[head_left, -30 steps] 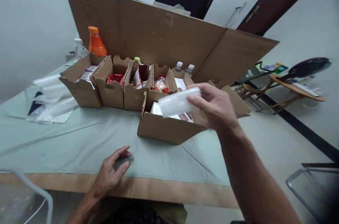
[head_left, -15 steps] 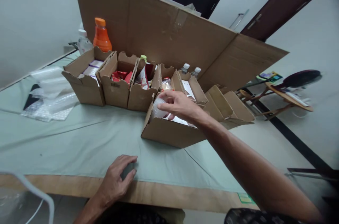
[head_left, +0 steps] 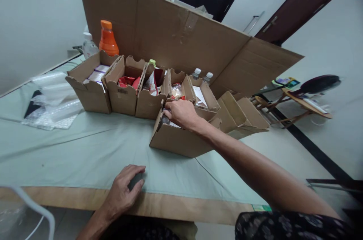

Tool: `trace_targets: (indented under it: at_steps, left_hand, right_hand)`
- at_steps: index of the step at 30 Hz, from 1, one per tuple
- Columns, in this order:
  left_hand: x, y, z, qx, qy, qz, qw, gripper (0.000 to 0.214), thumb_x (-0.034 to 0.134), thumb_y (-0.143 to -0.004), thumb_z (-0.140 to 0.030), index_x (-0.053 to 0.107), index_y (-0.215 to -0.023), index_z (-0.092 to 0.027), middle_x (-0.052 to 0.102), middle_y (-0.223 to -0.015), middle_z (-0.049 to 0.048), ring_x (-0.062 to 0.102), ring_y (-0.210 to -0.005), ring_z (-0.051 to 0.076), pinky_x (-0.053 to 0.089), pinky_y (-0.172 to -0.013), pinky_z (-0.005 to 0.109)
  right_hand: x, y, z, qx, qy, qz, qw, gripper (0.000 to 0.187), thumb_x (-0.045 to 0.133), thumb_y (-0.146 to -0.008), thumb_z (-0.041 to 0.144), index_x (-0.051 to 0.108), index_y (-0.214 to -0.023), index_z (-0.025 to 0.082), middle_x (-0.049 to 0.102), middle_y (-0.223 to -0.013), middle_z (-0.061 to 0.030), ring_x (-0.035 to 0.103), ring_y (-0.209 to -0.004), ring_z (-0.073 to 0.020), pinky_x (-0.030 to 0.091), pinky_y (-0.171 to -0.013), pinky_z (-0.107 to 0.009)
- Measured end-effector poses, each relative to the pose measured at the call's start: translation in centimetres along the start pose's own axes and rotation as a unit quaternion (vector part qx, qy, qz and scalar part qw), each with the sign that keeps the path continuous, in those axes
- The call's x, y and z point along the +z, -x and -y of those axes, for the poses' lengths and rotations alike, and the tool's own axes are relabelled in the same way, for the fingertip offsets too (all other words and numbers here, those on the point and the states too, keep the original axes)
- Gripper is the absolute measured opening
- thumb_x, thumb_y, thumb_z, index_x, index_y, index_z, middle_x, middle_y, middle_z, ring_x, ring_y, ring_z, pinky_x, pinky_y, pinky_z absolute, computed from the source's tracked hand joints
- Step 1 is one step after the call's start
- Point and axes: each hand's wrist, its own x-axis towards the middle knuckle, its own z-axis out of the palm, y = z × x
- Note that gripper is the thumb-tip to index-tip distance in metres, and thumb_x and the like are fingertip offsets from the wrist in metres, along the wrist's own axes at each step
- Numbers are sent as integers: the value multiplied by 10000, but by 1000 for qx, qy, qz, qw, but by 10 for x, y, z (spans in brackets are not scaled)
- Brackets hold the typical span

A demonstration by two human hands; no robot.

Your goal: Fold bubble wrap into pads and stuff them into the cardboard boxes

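Note:
My right hand (head_left: 181, 113) reaches down into the front cardboard box (head_left: 181, 141), its fingers curled at the left end. Below the fingertips shows part of a clear bubble-wrapped item (head_left: 165, 120); the hand and box wall hide the rest. White material lies beside it in the same box. My left hand (head_left: 123, 189) rests at the front edge of the cloth-covered table (head_left: 93, 149), thumb and fingers apart with nothing between them.
Behind stands a row of cardboard boxes, including one with red packets (head_left: 129, 81). An orange bottle (head_left: 108, 39) is at the back left, before a tall cardboard panel (head_left: 161, 24). Bubble wrap (head_left: 56, 100) lies at left. More boxes (head_left: 232, 109) stand at right.
My right hand has moved lower into the front box, taking the bubble-wrapped item down below the rim. My left hand has stayed in place. The view has shifted slightly.

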Motion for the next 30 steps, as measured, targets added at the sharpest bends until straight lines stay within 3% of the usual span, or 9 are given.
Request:
trace_targets:
  at_steps: [5,9,12,14,16,20,25,28,30]
  left_hand:
    - [0,-1,-3,-25,-2,-6,1000,210,614,-907,-216,707,-1095,-220,777,-990,51,750,-908,187,620,-800,285]
    - [-7,-13,-19,-66,-18,-36,997,226,588,-932,-273,697,-1123,-219,751,-1060,70,736,-948,214,618,-831,333]
    - [-6,-32,-32,-100,-19,-47,994,348,586,-932,-304,635,-1267,-226,695,-1226,101,710,-1012,236,605,-889,399]
    - [0,-49,-37,-126,1,-41,991,495,596,-924,-324,535,-1407,-240,617,-1374,124,678,-1115,259,583,-951,446]
    - [9,-68,-36,-139,33,-37,989,645,616,-906,-350,416,-1512,-258,514,-1501,138,597,-1277,295,530,-1042,499]
    - [27,-102,-27,-143,91,-36,985,855,666,-857,-400,253,-1592,-258,315,-1646,151,350,-1498,345,393,-1165,569]
    - [37,-122,-19,-165,148,-5,975,853,674,-835,-388,279,-1574,-226,414,-1575,162,416,-1451,333,382,-1171,556]
    - [44,-128,-20,-172,174,5,970,809,684,-818,-391,350,-1527,-186,510,-1482,165,511,-1363,313,416,-1149,516]
    - [50,-129,-22,-172,182,5,968,787,685,-812,-388,378,-1502,-165,564,-1422,161,553,-1317,305,432,-1133,496]
  right_hand:
    - [-4,6,-5,-18,-35,-28,999,290,542,-988,370,754,-1000,174,782,-1013,-130,719,-974,-282,490,-746,-326]
    - [-14,57,-28,2,-158,-149,976,269,535,-993,345,754,-1040,197,787,-907,-64,717,-830,-227,496,-715,-315]
    - [3,123,-50,24,-271,-309,911,211,596,-968,325,755,-1044,210,789,-971,-42,706,-804,-180,522,-742,-309]
    - [31,163,-62,86,-309,-405,856,170,624,-957,323,754,-997,220,783,-936,-36,694,-779,-171,538,-754,-322]
    - [65,188,-70,159,-347,-453,805,185,633,-947,318,726,-1060,206,773,-948,-52,704,-814,-185,556,-765,-343]
    - [118,194,-69,205,-412,-436,773,472,684,-879,358,583,-1317,213,667,-1282,-128,699,-1029,-244,564,-791,-382]
    - [129,178,-68,249,-451,-464,721,589,707,-841,433,514,-1357,225,618,-1319,-148,657,-1095,-278,534,-828,-410]
    - [134,166,-75,232,-505,-367,746,710,754,-761,477,512,-1367,197,641,-1312,-160,639,-1128,-306,539,-846,-426]
    - [138,160,-77,208,-536,-288,766,651,737,-751,486,568,-1298,175,686,-1243,-152,659,-1067,-303,545,-845,-427]
